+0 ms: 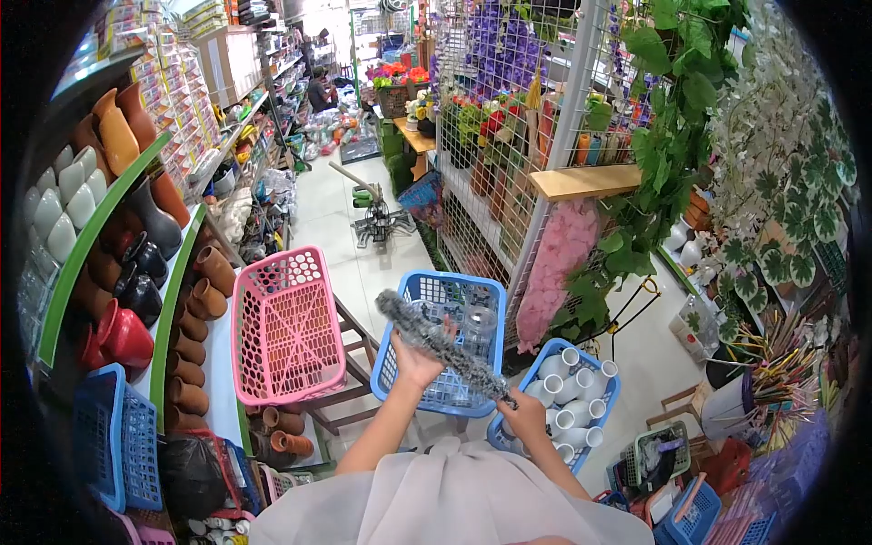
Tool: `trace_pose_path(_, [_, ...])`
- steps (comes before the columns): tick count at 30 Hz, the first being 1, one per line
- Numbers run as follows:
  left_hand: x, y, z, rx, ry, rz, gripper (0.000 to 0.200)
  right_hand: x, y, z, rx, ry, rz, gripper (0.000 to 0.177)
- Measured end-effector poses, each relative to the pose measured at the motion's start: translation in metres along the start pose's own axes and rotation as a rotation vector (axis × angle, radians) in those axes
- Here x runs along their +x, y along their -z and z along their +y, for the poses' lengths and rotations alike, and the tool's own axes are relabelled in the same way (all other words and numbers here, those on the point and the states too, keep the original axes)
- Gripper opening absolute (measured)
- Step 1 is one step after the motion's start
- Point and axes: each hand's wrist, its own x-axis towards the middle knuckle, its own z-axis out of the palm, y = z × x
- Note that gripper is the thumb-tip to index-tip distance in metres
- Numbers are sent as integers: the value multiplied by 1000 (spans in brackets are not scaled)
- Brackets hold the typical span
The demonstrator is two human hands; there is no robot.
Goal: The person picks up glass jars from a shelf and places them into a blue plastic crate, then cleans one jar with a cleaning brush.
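A fluffy grey duster [440, 350] slants across the middle of the view, above a blue plastic basket [498, 318]. My right hand [525, 418] is closed around its lower end. Higher up, my left hand [416, 361] is against the fluffy part, with the fingers partly hidden by it. Clear glass jars [480, 322] stand in the blue basket below. To the left is a pink basket [289, 395] with nothing in it. A second blue basket [610, 400] near my right hand holds several white vases [572, 386].
Shelves at the left carry clay pots [189, 363] and a red vase [125, 331]. A green machine [371, 204] with a long handle stands in the aisle. A wire mesh rack [495, 136] with artificial flowers borders the right. Far back, a person [320, 91] is beside piled goods.
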Motion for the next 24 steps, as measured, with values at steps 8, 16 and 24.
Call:
trace_pose_path(8, [-1,16,9,36,-107,108,82,9,4,-15,24,13,-65,31])
trace_pose_path(16, [-29,29,20,68,-216,92,87,24,-19,-13,-39,126,-198,37])
trace_pose_path(24, [-83,48,44,96,-270,106,90,65,-62,5,25,-121,-142,40])
